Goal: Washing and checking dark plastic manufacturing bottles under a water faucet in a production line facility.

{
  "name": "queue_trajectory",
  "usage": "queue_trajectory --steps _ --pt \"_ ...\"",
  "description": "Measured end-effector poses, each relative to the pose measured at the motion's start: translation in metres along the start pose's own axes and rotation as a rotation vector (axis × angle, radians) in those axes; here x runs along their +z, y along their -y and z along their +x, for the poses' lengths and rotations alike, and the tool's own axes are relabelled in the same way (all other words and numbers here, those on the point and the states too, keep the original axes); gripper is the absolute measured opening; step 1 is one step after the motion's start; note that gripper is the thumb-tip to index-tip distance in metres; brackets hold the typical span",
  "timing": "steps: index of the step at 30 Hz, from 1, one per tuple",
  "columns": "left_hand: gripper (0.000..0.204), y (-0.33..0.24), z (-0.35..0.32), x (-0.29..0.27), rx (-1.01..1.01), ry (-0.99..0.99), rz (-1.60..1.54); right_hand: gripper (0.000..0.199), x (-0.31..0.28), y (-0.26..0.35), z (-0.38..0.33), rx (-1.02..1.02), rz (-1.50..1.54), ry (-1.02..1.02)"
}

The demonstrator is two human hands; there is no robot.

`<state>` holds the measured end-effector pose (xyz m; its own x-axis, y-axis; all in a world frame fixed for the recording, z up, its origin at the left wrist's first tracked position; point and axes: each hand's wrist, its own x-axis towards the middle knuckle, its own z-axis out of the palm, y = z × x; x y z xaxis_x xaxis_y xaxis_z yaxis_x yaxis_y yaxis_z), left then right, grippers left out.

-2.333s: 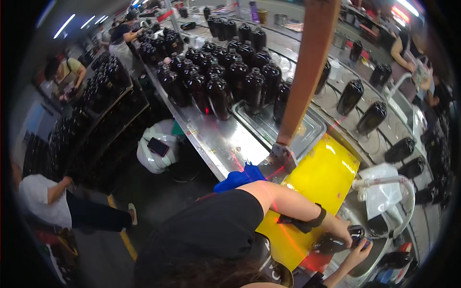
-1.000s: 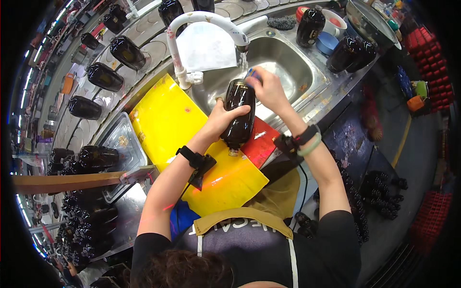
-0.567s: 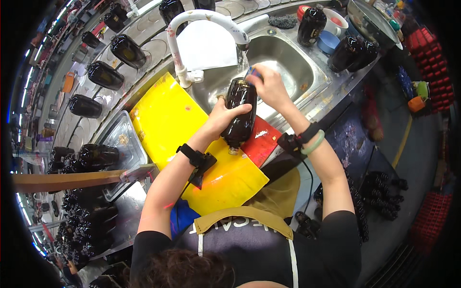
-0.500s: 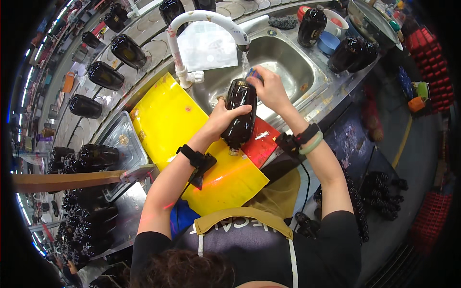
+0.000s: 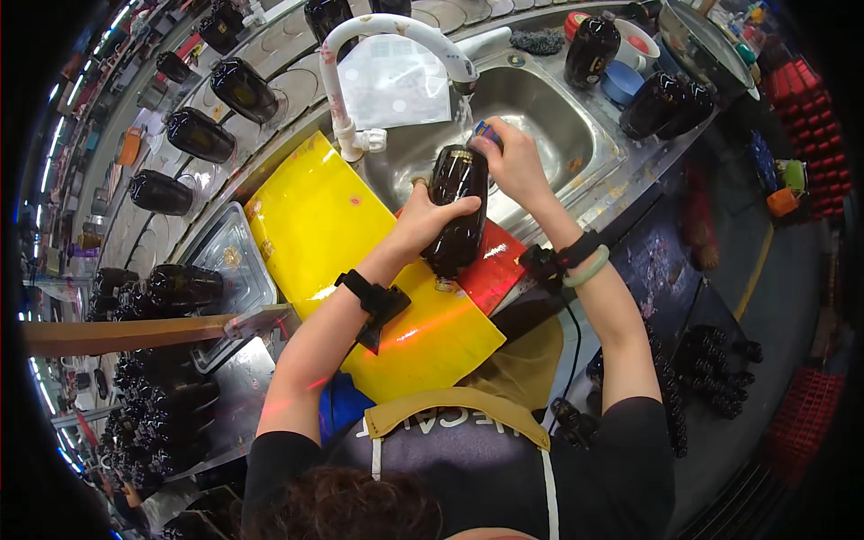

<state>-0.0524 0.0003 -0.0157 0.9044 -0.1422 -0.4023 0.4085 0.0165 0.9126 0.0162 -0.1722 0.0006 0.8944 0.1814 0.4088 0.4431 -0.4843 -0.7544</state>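
Steel sink (image 5: 576,135) set in table, white curved faucet (image 5: 360,36) arching over it. White sheet (image 5: 391,81) behind faucet. Yellow board (image 5: 342,261) left of sink, red board (image 5: 490,265) just beside it. Steel tray (image 5: 225,261) further left. Row of dark bottles (image 5: 202,135) lying on far table; more dark bottles (image 5: 661,99) right of sink. Blue bowl (image 5: 621,83) and grey scouring pad (image 5: 538,40) at sink's back rim. Red crates (image 5: 810,117) on floor, far right.

Bottle (image 5: 457,211) neck hidden inside right hand (image 5: 511,164); blue item there mostly covered, kind unclear.
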Motion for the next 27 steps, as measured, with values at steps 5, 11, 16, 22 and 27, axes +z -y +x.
queue_trajectory --steps 5,11,16,22,27 --pt "0.077 -0.007 -0.005 0.004 0.040 0.014 -0.021 0.016 0.000 0.000 0.002 -0.037 -0.004 0.072" --pt "0.079 -0.001 -0.001 0.000 0.026 -0.013 0.020 0.014 0.007 0.007 -0.006 -0.070 0.039 0.102" --pt "0.071 -0.003 0.000 0.006 0.025 -0.049 0.017 0.016 0.003 -0.006 0.003 -0.010 -0.079 0.029" --pt "0.077 -0.010 -0.003 0.003 -0.013 0.049 -0.019 0.014 0.001 -0.004 0.005 0.038 0.007 0.056" --pt "0.075 -0.002 -0.004 -0.001 -0.007 -0.062 0.008 0.013 0.006 0.010 -0.007 -0.069 0.029 0.108"
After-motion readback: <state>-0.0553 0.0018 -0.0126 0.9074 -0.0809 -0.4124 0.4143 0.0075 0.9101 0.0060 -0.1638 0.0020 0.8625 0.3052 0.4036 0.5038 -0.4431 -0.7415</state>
